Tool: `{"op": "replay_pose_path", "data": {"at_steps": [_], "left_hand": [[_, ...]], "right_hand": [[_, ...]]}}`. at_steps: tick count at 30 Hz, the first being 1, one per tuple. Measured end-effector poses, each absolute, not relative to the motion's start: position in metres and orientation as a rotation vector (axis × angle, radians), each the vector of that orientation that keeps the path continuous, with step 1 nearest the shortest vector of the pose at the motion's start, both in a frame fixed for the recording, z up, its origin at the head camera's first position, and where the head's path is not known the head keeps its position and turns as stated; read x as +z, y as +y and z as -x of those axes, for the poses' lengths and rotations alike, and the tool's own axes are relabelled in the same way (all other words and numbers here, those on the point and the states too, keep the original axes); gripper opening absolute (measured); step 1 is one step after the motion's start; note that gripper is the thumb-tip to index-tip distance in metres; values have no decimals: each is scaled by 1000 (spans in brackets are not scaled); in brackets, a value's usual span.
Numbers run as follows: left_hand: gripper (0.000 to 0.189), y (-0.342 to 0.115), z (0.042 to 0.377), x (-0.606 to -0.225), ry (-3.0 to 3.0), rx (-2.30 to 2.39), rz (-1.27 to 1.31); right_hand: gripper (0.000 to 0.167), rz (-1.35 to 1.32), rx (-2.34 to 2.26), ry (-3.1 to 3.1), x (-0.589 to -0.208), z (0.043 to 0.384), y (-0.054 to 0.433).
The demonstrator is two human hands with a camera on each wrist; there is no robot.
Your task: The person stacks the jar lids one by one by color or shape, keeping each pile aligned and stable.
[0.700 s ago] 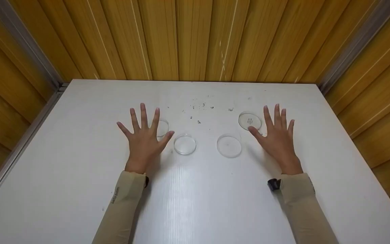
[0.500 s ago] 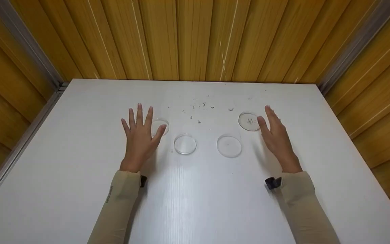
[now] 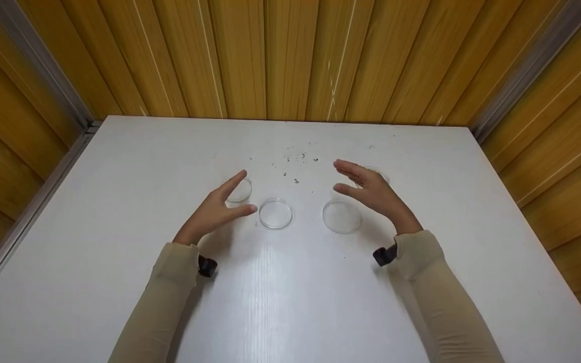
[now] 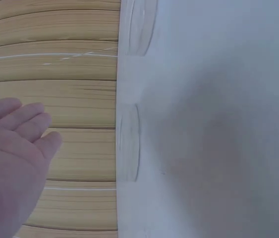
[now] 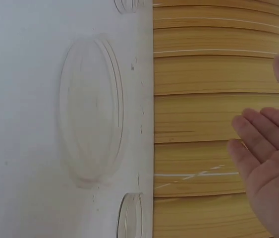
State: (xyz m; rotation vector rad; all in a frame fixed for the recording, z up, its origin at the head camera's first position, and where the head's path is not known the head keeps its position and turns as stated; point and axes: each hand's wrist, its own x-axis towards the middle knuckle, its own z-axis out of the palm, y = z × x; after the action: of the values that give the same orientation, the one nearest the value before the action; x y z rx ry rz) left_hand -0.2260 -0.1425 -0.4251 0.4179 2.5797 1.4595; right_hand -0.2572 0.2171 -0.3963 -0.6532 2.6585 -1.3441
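On the white table (image 3: 119,212), from left to right: the left hand (image 3: 215,209) is raised on edge, palm turned inward, fingers straight and relaxed, holding nothing. A small clear dish (image 3: 241,190) lies just behind its fingertips, partly hidden, and a second small dish (image 3: 275,214) sits just right of its thumb, nearer this hand than the other. Next lies a larger clear dish (image 3: 341,217), just below and in front of the right hand (image 3: 371,191), which is likewise open, palm inward, touching nothing. A fourth dish (image 3: 382,176) peeks out behind that hand. All the dishes lie flat, and those in full view look empty. Dark specks (image 3: 295,161) are scattered farther back
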Motion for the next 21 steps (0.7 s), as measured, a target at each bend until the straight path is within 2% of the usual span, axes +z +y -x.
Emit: {"op": "replay_pose_path", "data": {"at_steps": [4, 10, 21], "left_hand": [[94, -141, 229, -433, 2525, 1423, -472], [89, -133, 232, -442, 2445, 1385, -514], [89, -122, 238, -453, 2368, 1291, -431]], "right_hand": [[72, 741, -1248, 2537, -398, 266, 200], [75, 724, -1093, 2453, -402, 272, 175], [80, 719, -894, 2399, -413, 273, 147]]}}
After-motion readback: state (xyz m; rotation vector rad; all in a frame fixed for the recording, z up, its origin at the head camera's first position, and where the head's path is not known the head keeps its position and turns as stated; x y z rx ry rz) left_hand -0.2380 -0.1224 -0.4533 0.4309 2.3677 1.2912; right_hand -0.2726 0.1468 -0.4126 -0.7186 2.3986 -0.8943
